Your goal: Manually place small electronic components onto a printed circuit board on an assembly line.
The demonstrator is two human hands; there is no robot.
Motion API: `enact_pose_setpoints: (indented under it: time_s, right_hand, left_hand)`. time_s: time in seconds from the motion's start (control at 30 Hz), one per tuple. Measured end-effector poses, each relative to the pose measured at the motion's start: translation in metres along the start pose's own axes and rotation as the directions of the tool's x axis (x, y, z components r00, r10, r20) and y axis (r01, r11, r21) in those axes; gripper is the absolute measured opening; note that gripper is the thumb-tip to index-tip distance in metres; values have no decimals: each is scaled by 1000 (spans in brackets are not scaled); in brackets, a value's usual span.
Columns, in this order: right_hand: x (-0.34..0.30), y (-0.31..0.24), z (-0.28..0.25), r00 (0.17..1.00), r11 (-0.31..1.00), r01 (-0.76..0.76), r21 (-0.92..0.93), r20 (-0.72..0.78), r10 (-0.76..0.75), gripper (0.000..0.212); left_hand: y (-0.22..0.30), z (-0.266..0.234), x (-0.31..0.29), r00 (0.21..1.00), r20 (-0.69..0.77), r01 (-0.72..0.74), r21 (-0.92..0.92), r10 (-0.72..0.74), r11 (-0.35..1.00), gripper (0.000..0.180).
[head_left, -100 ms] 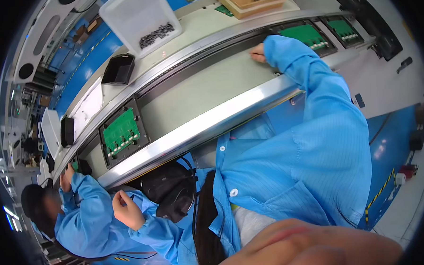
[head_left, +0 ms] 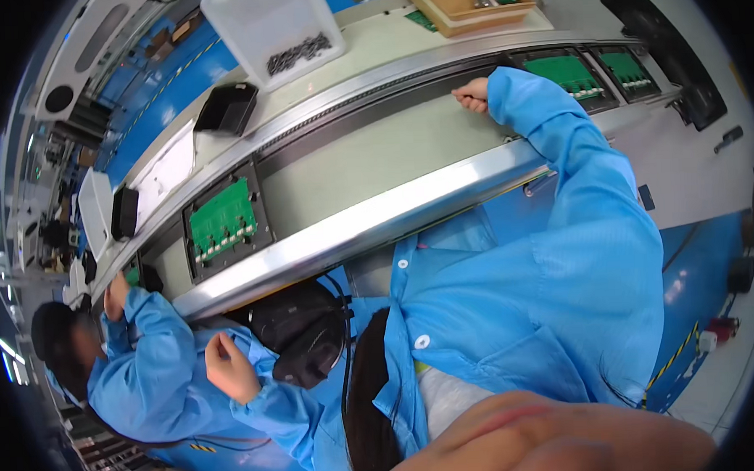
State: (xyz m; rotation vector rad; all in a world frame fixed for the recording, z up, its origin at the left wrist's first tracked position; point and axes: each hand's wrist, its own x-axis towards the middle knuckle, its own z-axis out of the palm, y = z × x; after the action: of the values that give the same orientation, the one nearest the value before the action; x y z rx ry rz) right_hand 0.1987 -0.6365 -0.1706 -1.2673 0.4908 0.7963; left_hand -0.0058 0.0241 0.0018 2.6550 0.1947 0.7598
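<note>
My right hand (head_left: 473,95) is over the conveyor's pale bed, its fingers curled closed. Anything inside those fingers is too small or hidden to make out. Just right of it, beside the blue sleeve, a green circuit board (head_left: 562,76) sits in a black carrier. My left hand (head_left: 233,372) is off the line, raised near my body at lower left, thumb and fingers bent together in a pinch. What it pinches, if anything, I cannot make out. Left along the conveyor lies another green circuit board (head_left: 223,217) in a black frame (head_left: 260,209), with white connectors along its near edge.
Behind the conveyor (head_left: 375,198) stand a white bin (head_left: 271,21) of small dark parts, a black tray (head_left: 227,109) and a tan box (head_left: 468,13) with tools. A third board (head_left: 624,69) lies far right. At left a co-worker (head_left: 160,371) in blue works at the line.
The whole view has shifted slightly, so the conveyor and bins appear a little lower and further right. Both hands keep nearly the same closed poses.
</note>
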Motion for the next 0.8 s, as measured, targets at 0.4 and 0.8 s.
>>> enact_pose_setpoints:
  time_s: [0.4, 0.8]
  right_hand:
    - [-4, -19, 307, 948, 793, 36, 608, 230, -220, 20]
    - [24, -12, 343, 978, 728, 159, 667, -6, -207, 23]
  left_hand:
    - [59, 97, 31, 973, 148, -110, -384, 179, 917, 13]
    - [46, 143, 41, 937, 182, -263, -187, 297, 946, 15]
